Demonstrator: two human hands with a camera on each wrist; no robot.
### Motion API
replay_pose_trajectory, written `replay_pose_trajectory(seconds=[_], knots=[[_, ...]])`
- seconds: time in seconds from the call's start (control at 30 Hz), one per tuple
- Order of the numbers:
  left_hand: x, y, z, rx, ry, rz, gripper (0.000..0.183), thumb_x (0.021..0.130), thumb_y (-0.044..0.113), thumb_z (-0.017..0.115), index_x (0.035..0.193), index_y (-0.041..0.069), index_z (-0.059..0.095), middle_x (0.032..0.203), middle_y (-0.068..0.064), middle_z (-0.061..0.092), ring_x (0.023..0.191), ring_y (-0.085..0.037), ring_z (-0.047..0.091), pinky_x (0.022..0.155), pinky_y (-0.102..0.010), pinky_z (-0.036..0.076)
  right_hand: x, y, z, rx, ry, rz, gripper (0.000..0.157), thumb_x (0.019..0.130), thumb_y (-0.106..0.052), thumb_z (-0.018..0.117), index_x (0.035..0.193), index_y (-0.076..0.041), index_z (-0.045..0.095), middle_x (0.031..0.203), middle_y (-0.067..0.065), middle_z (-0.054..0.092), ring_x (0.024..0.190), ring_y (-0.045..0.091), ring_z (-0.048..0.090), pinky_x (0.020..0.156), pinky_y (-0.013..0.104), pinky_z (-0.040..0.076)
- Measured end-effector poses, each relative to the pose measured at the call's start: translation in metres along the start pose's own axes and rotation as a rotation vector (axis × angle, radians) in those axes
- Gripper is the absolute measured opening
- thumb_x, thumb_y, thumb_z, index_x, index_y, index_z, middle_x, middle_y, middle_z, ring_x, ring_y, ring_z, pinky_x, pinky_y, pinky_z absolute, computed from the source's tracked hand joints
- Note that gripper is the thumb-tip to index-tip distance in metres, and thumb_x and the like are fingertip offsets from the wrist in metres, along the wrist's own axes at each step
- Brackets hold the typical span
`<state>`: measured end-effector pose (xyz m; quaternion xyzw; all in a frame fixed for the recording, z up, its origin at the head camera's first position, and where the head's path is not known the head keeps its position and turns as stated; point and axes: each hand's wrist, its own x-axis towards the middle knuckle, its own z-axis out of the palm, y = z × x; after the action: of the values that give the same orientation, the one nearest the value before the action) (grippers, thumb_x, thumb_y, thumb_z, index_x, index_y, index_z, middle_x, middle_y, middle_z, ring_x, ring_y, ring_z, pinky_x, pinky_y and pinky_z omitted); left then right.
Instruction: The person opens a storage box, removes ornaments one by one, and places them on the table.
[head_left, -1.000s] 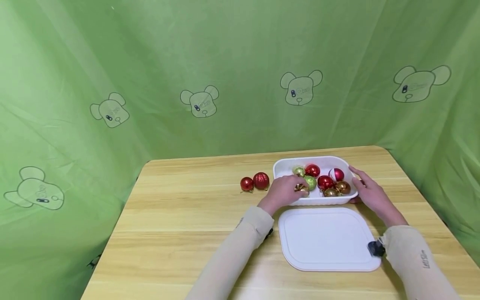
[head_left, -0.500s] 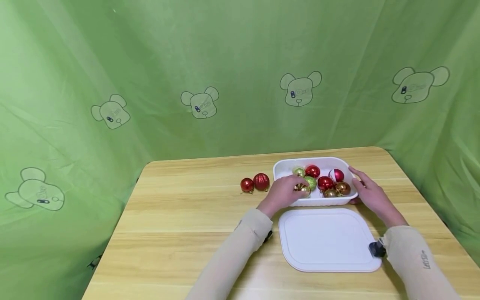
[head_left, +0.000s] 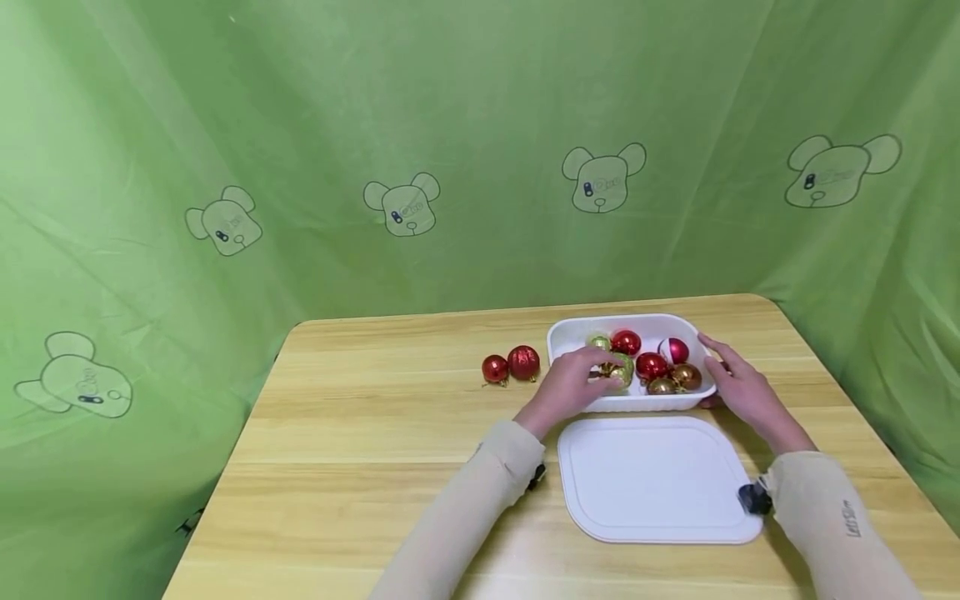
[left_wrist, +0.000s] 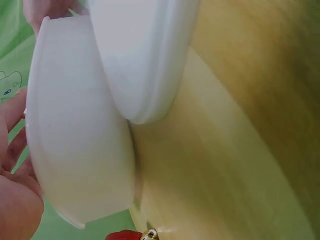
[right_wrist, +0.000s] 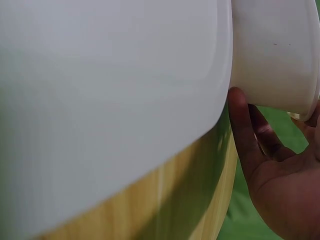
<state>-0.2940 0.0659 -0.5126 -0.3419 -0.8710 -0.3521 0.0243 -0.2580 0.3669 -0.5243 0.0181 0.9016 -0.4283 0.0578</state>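
In the head view, my left hand (head_left: 573, 379) reaches over the near left rim of a white plastic box (head_left: 558, 332). Its fingers pinch a gold Christmas ball (head_left: 618, 379), partly covered by the fingers. A glittery green ball (head_left: 627, 364) lies right beside it. My right hand (head_left: 738, 387) holds the box's right end, fingers spread from rim to base; the right wrist view shows a fingertip (right_wrist: 237, 97) low against the wall. Also inside are red balls (head_left: 651, 366), brown-gold balls (head_left: 686, 377), a pink-and-white ball (head_left: 673, 350) and a pale green one (head_left: 600, 342).
Two red balls, one smaller (head_left: 495, 368) and one larger (head_left: 523, 362), sit on the wooden table (head_left: 360, 433) left of the box. A white lid (head_left: 660, 479) lies flat just in front of the box. Behind the table hangs a green cloth (head_left: 480, 100) with bear-head drawings.
The left fingers have shifted slightly right inside the box with the gold ball, towards the green one. My right hand and the box stay where they were.
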Motion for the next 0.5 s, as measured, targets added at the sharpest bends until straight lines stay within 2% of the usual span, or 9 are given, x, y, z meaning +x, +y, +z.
replay_pose_trajectory(seconds=[0.1,0.3,0.5], knots=[[0.000,0.002,-0.002,-0.006,0.013,0.008,0.038,0.098,0.036,0.070,0.134,0.024,0.068,0.135,0.010,0.069,0.131,-0.009,0.061,0.117,-0.021,0.041,0.000,0.000,-0.001,0.005,-0.002,-0.004,0.060,0.113,-0.044,0.025,0.167,-0.025,0.008,0.142,0.044,0.041,0.102,0.044,0.069,0.098,0.065,0.051],[0.001,0.007,-0.008,-0.010,0.025,0.034,0.037,0.098,0.035,0.071,0.133,0.024,0.069,0.132,0.009,0.069,0.123,-0.005,0.064,0.110,-0.015,0.045,0.001,0.001,-0.001,0.010,0.000,0.000,0.059,0.113,-0.046,0.026,0.167,-0.029,0.008,0.141,0.043,0.044,0.104,0.047,0.067,0.103,0.078,0.037],[-0.002,0.012,-0.014,-0.016,0.039,0.032,0.036,0.098,0.033,0.071,0.133,0.024,0.069,0.133,0.008,0.069,0.123,-0.007,0.064,0.110,-0.016,0.045,0.002,0.003,-0.002,0.015,-0.002,0.008,0.059,0.112,-0.047,0.026,0.166,-0.031,0.008,0.142,0.044,0.043,0.102,0.047,0.068,0.104,0.081,0.032]])
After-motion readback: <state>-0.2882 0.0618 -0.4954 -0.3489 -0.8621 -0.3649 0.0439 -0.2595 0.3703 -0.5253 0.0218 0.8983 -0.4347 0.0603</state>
